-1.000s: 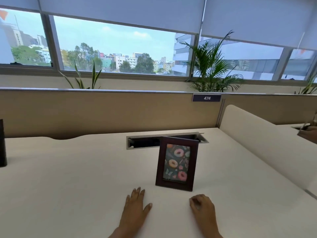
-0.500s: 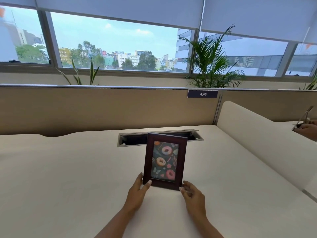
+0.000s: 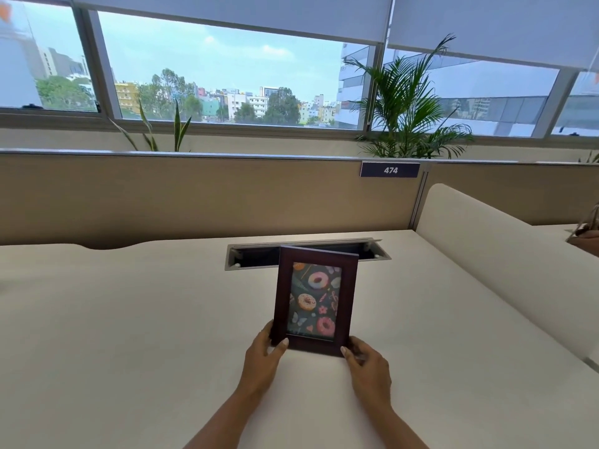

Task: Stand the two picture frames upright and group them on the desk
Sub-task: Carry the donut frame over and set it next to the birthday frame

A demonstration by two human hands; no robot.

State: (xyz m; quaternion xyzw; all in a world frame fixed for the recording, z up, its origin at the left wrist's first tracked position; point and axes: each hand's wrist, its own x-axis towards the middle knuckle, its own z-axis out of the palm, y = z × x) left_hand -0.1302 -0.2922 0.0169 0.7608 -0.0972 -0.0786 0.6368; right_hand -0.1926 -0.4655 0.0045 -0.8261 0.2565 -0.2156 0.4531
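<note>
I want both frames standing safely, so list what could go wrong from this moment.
1. The picture frame stands upright on the desk, held only at its bottom corners by the left hand and right hand; its rear support is hidden, so it might tip on release.
2. The open cable slot lies right behind it; pushed back, the frame could catch its edge.
3. Only one frame is visible, so the grouping may stay incomplete.

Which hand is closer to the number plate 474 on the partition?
Right. The right hand holds the picture frame's lower right corner, more nearly below the number plate; the left hand is farther left.
</note>
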